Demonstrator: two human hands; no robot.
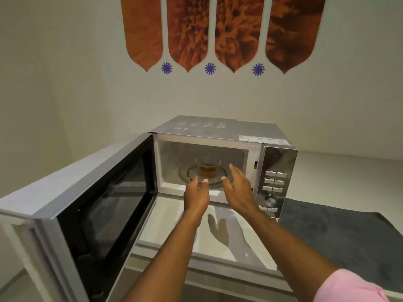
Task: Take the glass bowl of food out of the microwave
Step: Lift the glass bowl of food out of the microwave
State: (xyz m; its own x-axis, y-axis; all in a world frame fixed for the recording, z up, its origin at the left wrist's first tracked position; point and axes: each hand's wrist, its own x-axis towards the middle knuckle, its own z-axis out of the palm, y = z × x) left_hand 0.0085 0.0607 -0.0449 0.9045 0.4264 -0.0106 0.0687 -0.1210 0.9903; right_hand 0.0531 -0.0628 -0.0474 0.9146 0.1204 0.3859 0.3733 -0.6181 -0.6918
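A silver microwave [220,131] stands on a white counter with its door [102,205] swung wide to the left. Inside, a clear glass bowl [207,166] holding brownish-orange food sits in the middle of the glass turntable [185,174]. My left hand [196,192] and my right hand [238,186] reach side by side into the cavity mouth, fingers spread, just in front of the bowl. Neither hand touches the bowl, and both are empty.
The control panel [275,182] with buttons and a dial lies right of the cavity. A dark grey mat [340,234] covers the counter to the right. The open door blocks the left side. A white wall with orange decor rises behind.
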